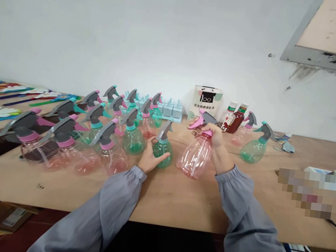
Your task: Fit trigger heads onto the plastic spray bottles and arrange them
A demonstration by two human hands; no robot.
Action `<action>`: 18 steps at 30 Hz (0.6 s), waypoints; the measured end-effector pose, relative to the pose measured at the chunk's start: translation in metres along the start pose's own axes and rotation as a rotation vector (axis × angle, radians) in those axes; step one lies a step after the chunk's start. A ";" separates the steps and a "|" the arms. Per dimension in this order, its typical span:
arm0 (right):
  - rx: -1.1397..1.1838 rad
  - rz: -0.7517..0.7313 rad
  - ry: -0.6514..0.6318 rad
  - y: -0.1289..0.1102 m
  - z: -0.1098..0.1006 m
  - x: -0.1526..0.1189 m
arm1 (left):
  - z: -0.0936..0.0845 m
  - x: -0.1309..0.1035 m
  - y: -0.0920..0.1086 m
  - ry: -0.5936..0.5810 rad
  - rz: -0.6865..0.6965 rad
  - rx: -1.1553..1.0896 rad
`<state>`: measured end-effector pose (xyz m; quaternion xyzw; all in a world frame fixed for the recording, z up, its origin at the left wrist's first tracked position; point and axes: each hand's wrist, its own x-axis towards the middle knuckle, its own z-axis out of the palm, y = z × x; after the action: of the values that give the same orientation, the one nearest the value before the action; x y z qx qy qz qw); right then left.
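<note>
Spray bottles (pixel 193 158) glossy plastic; tabletop (pixel 175 209) smooth wood; sleeves (pixel 239 199) matt cloth

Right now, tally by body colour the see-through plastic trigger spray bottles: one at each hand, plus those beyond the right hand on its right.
See-through pink plastic spray bottles: 2, one in the right hand, one beyond
See-through green plastic spray bottles: 2, one at the left hand, one far right
Total: 4

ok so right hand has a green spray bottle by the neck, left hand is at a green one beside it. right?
Colour's off on the first one: the head view shows the right hand has a pink spray bottle by the neck. The left hand is at a green one beside it.
</note>
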<state>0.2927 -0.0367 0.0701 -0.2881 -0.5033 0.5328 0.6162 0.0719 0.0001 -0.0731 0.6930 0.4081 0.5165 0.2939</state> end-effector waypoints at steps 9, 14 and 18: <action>0.030 -0.004 0.035 0.001 0.002 -0.002 | -0.004 0.000 0.010 -0.065 -0.042 0.043; 0.006 0.022 -0.020 -0.003 0.005 -0.006 | -0.004 0.000 0.012 -0.061 -0.062 0.034; 0.007 0.016 -0.053 -0.002 0.006 -0.008 | -0.004 0.000 0.013 -0.068 -0.075 0.022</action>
<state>0.2880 -0.0457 0.0714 -0.2757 -0.5154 0.5470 0.5993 0.0712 -0.0060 -0.0615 0.6977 0.4293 0.4766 0.3190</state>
